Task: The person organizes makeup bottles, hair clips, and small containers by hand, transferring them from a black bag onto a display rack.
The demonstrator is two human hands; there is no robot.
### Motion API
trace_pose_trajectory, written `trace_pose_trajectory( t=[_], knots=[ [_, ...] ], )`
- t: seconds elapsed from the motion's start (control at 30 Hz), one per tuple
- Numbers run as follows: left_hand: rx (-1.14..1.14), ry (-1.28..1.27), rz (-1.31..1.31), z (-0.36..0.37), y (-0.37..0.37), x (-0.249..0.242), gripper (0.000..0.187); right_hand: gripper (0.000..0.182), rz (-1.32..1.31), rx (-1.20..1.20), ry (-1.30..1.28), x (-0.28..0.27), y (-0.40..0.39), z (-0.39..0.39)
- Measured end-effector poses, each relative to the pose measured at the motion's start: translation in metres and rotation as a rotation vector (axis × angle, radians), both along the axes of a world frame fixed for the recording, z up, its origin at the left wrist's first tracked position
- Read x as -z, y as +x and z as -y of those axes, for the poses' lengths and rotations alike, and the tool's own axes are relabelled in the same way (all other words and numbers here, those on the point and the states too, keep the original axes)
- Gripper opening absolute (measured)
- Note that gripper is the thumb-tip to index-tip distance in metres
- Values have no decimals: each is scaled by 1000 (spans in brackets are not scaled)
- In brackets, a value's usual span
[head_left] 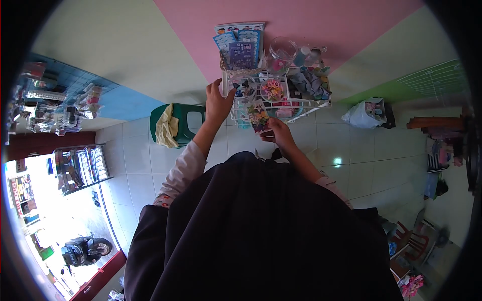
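Observation:
My right hand (280,135) pinches the lower edge of a clear pack of small star-shaped pieces (258,116) in gold, green and dark red. The pack is held in front of a white wire rack (311,106). At the rack's left end is my left hand (219,103), its fingers apart and its thumb right at the side of a round clear tub (244,89) with dark blue and black pieces in it. Beside that tub, another clear tub (272,90) holds pink, yellow and orange pieces.
Behind the tubs stand a woven basket with sticker sheets (242,54) and a clear jar (282,52). Grey fabric pieces (311,84) lie on the rack's right. A green plastic stool (163,113) with a yellow cloth is at left, a plastic bag (365,114) on the floor at right.

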State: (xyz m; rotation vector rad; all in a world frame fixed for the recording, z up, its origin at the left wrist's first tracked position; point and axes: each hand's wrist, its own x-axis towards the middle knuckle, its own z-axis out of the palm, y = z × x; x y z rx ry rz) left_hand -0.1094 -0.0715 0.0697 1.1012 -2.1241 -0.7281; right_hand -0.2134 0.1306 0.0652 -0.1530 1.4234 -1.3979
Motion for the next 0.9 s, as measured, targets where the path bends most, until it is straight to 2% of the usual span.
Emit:
trace_pose_trajectory(
  t=[0.03,0.13,0.23,0.37,0.47,0.57,0.77,0.9],
  knots=[
    [12,-234,67,12,-2,20,47,37,2,17,-3,6,-2,0],
    [138,583,-25,18,-7,-1,43,36,30,61,-42,16,-5,3],
    [135,371,-55,20,-3,-9,38,34,79,86,-89,22,-9,5],
    [73,440,-112,24,7,-20,30,26,116,101,-148,30,-12,15],
    [74,349,-121,27,10,-14,30,31,182,147,-128,39,-14,30],
    [58,388,-119,29,13,-15,30,30,251,140,-168,38,-19,40],
    [12,383,-100,33,18,-8,33,32,189,217,-167,42,-16,58],
    [7,421,-112,32,18,-11,32,36,130,253,-60,50,-18,64]
  ],
)
